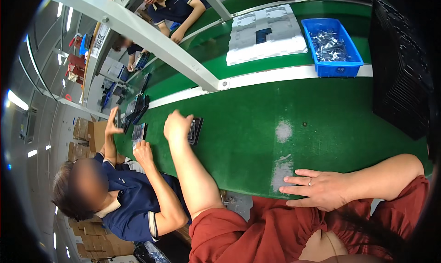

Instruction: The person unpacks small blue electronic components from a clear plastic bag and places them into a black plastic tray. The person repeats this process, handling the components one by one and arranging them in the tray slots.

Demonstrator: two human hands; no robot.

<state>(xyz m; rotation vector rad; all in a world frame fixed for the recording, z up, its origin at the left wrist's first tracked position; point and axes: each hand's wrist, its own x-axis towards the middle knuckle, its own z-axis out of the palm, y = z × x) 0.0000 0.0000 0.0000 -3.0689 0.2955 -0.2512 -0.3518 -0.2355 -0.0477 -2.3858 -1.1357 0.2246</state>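
Note:
My left hand (178,126) reaches out to the left over the green work surface (248,125). It is beside a flat black rectangular device (196,131) and overlaps its left part. The thumb points right, toward the device. The other fingers curl away out of sight, so whether they grip it is hidden. My right hand (317,188) lies palm down at the near edge of the surface, fingers spread, a ring on one finger. Nothing is in it. A worn pale patch (282,171) of the surface is beside its fingertips.
A co-worker (133,203) at the left handles a dark device (139,132). More black devices (137,107) lie beyond. A blue bin (337,70) of small metal parts and a white foam tray (243,51) stand across a metal rail. Black ribbed trays (399,74) stand at the right.

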